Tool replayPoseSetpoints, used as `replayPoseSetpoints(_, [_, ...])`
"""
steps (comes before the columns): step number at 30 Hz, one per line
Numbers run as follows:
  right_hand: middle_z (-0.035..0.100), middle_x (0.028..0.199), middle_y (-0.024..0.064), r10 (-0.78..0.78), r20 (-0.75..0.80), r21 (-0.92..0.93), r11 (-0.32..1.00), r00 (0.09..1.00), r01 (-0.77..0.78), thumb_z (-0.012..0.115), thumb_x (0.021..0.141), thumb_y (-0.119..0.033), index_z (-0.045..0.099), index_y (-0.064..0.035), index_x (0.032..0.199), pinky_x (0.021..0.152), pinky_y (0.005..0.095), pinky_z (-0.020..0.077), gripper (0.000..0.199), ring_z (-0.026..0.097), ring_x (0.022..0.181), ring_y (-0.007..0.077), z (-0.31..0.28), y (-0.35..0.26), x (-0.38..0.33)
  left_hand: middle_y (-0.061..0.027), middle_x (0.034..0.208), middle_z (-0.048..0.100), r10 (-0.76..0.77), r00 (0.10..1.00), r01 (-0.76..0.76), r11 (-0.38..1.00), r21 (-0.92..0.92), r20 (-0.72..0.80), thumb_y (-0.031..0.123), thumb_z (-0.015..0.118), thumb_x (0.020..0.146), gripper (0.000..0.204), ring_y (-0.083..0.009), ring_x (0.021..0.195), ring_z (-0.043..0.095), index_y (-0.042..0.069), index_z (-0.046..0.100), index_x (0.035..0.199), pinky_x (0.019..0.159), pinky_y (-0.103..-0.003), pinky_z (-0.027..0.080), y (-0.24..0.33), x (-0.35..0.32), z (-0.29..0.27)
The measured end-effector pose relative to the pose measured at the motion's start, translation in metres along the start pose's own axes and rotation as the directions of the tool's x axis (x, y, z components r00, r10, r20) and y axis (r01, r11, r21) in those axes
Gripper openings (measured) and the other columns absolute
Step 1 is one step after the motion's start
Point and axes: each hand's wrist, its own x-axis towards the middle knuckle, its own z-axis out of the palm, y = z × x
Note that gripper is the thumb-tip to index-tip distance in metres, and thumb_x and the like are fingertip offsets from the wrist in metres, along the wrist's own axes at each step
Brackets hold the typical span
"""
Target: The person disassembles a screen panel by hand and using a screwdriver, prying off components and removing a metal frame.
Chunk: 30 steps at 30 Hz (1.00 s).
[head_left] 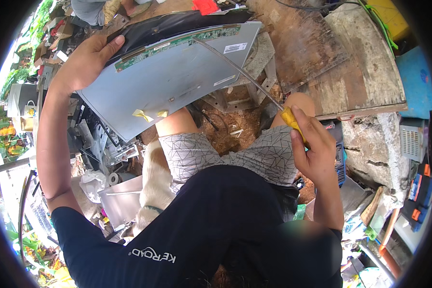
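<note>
The left hand [86, 61] grips the far left edge of a flat grey panel [161, 84], its thumb lying over the black sheet [177, 23] along the far side; the other fingertips are hidden behind. The panel is tilted in front of the person, beyond the knees, with its near left corner reaching toward the left leg. A long green circuit board [180, 46] runs along its far edge. Two bits of yellow tape [142, 115] sit at the near edge, and a white label [235, 47] lies toward the right.

The right hand [316, 146] has its fingers wrapped around the yellow handle of a screwdriver [289, 119], above the right thigh. The long metal shaft slants far and left across the panel, its tip at the circuit board; whether it presses there cannot be told.

Patterned grey shorts [189, 152] cover the person's thighs. A white and tan dog [156, 182] is just beside the left leg. To the right stands a worn wooden counter [369, 72], with a blue container [414, 81] beyond its right edge. Another person's legs [89, 10] show at the far left.
</note>
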Motion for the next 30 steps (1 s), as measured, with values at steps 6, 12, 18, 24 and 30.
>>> replayPoseSetpoints(6, [0.067, 0.093, 0.0145, -0.039, 0.001, -0.027, 0.999, 0.999, 0.039, 0.065, 0.081, 0.002, 0.06, -0.0032, 0.128, 0.067, 0.0335, 0.0527, 0.047, 0.065, 0.075, 0.0287, 0.001, 0.0, 0.012, -0.0229, 0.07, 0.056, 0.045, 0.993, -0.041, 0.998, 0.043, -0.105, 0.044, 0.049, 0.1, 0.055, -0.0359, 0.064, 0.054, -0.006, 0.06, 0.079, 0.066, -0.044, 0.043, 0.005, -0.003, 0.008])
replayPoseSetpoints(12, [0.067, 0.092, 0.0136, -0.054, 0.016, -0.054, 0.997, 0.998, 0.055, 0.064, 0.081, 0.001, 0.06, -0.0047, 0.129, 0.067, 0.0336, 0.0528, 0.048, 0.065, 0.074, 0.0286, 0.001, 0.001, 0.02, -0.0253, 0.07, 0.056, 0.089, 0.98, -0.072, 0.992, 0.101, -0.176, 0.045, 0.049, 0.099, 0.056, -0.042, 0.068, 0.054, -0.006, 0.059, 0.078, 0.067, -0.046, 0.043, 0.0, -0.008, 0.013])
replayPoseSetpoints(18, [0.066, 0.091, 0.0149, -0.013, 0.015, -0.108, 0.994, 1.0, 0.015, 0.062, 0.083, 0.001, 0.059, -0.0031, 0.129, 0.066, 0.0336, 0.0524, 0.046, 0.065, 0.074, 0.0291, 0.0, 0.003, 0.021, -0.0263, 0.071, 0.056, 0.065, 0.979, -0.046, 0.994, 0.101, -0.194, 0.044, 0.049, 0.1, 0.055, -0.0441, 0.07, 0.054, -0.006, 0.058, 0.077, 0.067, -0.049, 0.041, 0.008, -0.012, 0.013])
replayPoseSetpoints(24, [0.063, 0.09, 0.0145, 0.056, 0.04, -0.28, 0.959, 0.998, -0.043, 0.061, 0.085, -0.001, 0.057, -0.0027, 0.131, 0.066, 0.0341, 0.0522, 0.046, 0.064, 0.072, 0.0292, -0.004, -0.012, 0.019, -0.0266, 0.071, 0.055, 0.118, 0.969, -0.086, 0.985, 0.149, -0.216, 0.039, 0.049, 0.1, 0.051, -0.0458, 0.072, 0.052, -0.005, 0.057, 0.076, 0.067, -0.05, 0.04, 0.013, -0.017, 0.013])
replayPoseSetpoints(30, [0.059, 0.085, 0.0116, 0.121, 0.086, -0.454, 0.888, 0.989, -0.069, 0.063, 0.083, -0.005, 0.053, -0.0072, 0.136, 0.063, 0.0379, 0.0519, 0.054, 0.062, 0.072, 0.0304, 0.004, -0.037, 0.02, -0.0253, 0.066, 0.048, 0.252, 0.931, -0.21, 0.962, 0.175, -0.264, 0.039, 0.049, 0.101, 0.052, -0.0401, 0.064, 0.043, -0.007, 0.053, 0.077, 0.061, -0.047, 0.037, 0.008, -0.018, 0.018])
